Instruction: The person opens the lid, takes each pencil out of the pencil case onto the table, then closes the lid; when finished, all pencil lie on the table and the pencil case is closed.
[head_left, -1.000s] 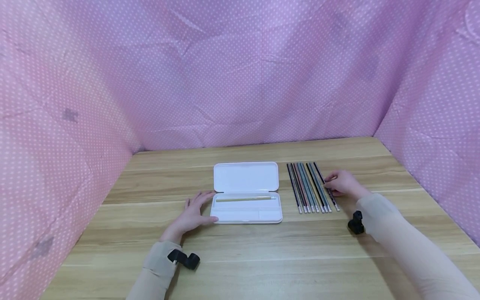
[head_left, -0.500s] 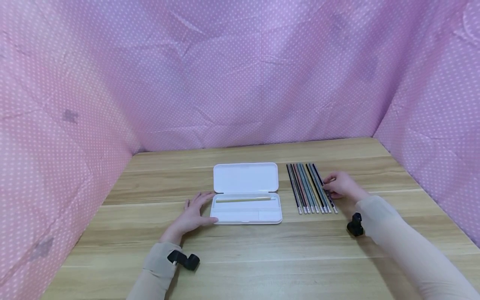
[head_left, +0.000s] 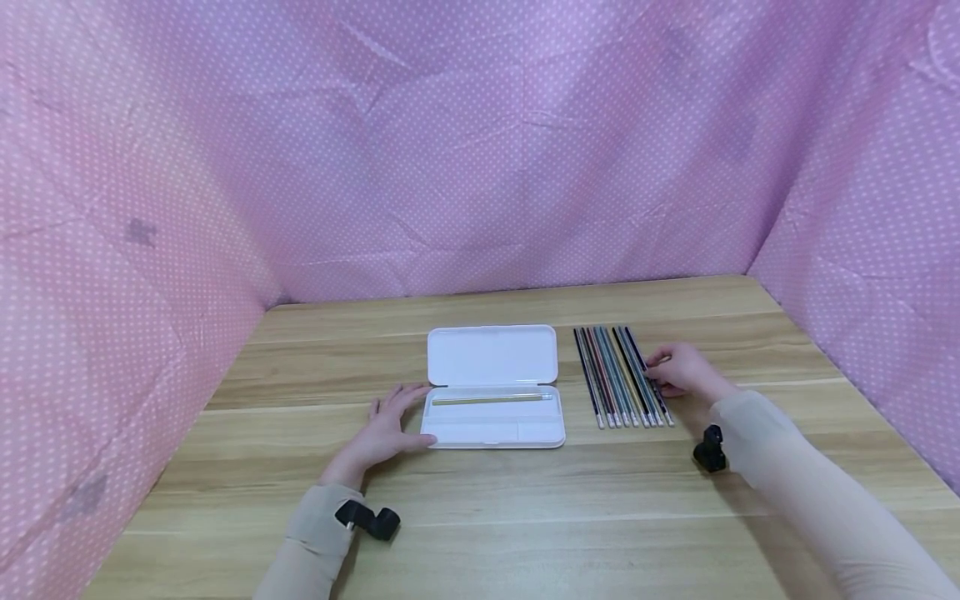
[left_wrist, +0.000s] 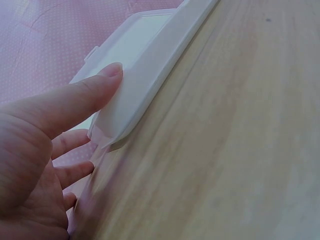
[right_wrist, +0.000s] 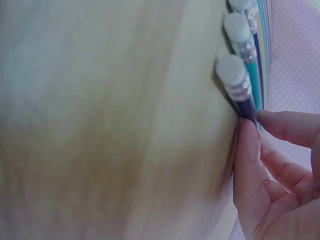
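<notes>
A white pencil case [head_left: 480, 428] lies open on the table with its lid [head_left: 492, 357] folded back. One gold pencil [head_left: 491, 400] lies lengthwise in its rear compartment. At the case's left end is my left hand [head_left: 381, 431], fingers spread; in the left wrist view its thumb [left_wrist: 97, 87] rests on the case wall. To the right of the case, several pencils [head_left: 611, 375] lie side by side, eraser ends toward me. My right hand [head_left: 686, 371] pinches the rightmost dark pencil [right_wrist: 245, 102] between thumb and index finger, beside a teal pencil [right_wrist: 255, 80].
The wooden table [head_left: 480, 508] has pink dotted cloth [head_left: 480, 167] hanging behind it and on both sides. Table surface separates the case from the pencil row. Each wrist bears a small black camera mount [head_left: 369, 518].
My right hand has shifted the dark pencil slightly left, closer against the row, and has stayed there over the last half second. The left hand and the case have not moved.
</notes>
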